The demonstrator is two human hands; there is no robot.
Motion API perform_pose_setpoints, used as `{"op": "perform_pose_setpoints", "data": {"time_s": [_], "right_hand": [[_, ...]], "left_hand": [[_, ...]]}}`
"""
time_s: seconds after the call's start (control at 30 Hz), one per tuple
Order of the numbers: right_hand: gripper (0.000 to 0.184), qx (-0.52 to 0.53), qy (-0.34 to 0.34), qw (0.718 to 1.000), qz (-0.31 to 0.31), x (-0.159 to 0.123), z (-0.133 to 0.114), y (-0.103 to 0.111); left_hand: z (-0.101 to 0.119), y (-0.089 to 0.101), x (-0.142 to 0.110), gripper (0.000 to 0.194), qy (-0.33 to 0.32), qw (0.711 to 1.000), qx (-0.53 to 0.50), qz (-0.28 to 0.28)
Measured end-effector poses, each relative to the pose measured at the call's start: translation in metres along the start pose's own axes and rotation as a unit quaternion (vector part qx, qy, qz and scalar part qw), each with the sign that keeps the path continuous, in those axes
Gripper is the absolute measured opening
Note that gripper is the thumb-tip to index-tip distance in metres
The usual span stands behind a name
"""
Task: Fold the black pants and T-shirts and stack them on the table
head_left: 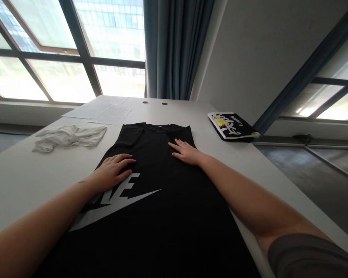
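Observation:
A black T-shirt (162, 208) with a large white logo lies flat on the white table (23, 181), its collar towards the far end and its sleeves folded in. My left hand (111, 170) rests palm down on the shirt's left part, just above the logo, fingers stretched out. My right hand (185, 151) lies flat on the right part near the chest, fingers spread. Neither hand holds anything.
A crumpled white garment (69, 137) lies on the table to the left. Sheets of paper (104, 110) sit at the far left. A black, white and yellow packet (232, 125) lies near the right edge. Windows and a blue curtain (174, 46) stand behind the table.

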State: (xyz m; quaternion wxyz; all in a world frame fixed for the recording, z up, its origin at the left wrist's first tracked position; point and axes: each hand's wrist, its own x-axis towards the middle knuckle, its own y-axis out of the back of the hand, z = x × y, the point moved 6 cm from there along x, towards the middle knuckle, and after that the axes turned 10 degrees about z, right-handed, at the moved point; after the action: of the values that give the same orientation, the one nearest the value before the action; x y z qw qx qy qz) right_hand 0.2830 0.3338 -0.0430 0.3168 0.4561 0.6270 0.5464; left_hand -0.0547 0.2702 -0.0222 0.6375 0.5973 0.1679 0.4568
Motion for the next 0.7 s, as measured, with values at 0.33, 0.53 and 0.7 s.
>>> {"op": "perform_pose_setpoints", "data": {"time_s": [0.33, 0.53, 0.7], "right_hand": [[0.079, -0.053, -0.127, 0.99, 0.033, 0.017, 0.045, 0.001], [0.079, -0.053, -0.158, 0.986, 0.032, 0.035, 0.059, -0.001], [0.079, -0.067, -0.219, 0.971, 0.069, 0.062, 0.082, 0.016]], "left_hand": [[0.003, 0.003, 0.0, 0.048, 0.006, 1.0, -0.008, -0.013], [0.003, 0.003, 0.0, 0.048, 0.007, 1.0, -0.009, -0.014], [0.004, 0.004, 0.0, 0.047, 0.005, 1.0, -0.003, -0.009]]}}
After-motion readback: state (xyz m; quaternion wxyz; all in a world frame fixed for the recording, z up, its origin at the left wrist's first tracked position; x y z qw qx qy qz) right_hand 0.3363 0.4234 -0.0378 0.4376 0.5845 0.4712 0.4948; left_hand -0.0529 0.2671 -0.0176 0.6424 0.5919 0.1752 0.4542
